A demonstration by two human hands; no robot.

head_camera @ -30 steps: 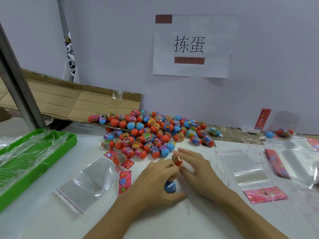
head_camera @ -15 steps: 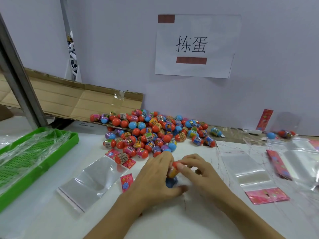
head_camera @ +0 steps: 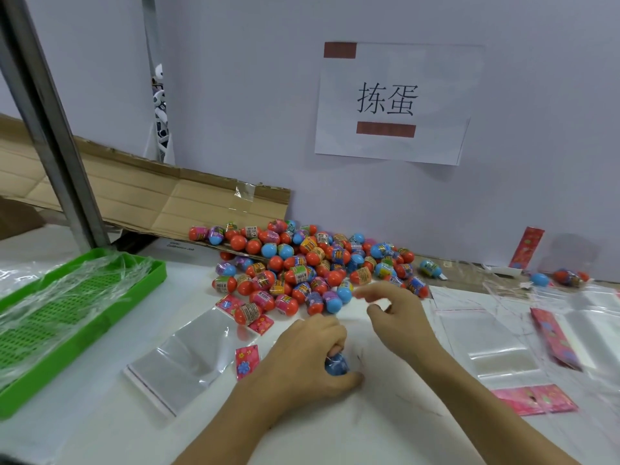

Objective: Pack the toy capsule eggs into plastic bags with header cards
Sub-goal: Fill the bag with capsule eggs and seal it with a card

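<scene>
The left hand (head_camera: 310, 357) is gripping a blue egg (head_camera: 336, 364) on the table (head_camera: 385, 431). The right hand (head_camera: 394, 313), fingers loosely apart and holding nothing, is hovering nearer the egg pile (head_camera: 302, 263), which is lying just beyond it.

**Colour and pattern check**

Your pile of capsule eggs (head_camera: 302, 263) is mostly orange-red and sky blue, some purple or pink, many with multicoloured printed bands. The egg (head_camera: 336, 364) in your left hand (head_camera: 308, 357) is blue. Your header cards (head_camera: 247, 361) are red-pink with flower prints. Your bags (head_camera: 181, 357) are clear; one shows a thin red line near its edge. Your tray (head_camera: 67, 317) is bright green. Your wall sign (head_camera: 392, 102) is white with black characters and brown-red bars.
</scene>
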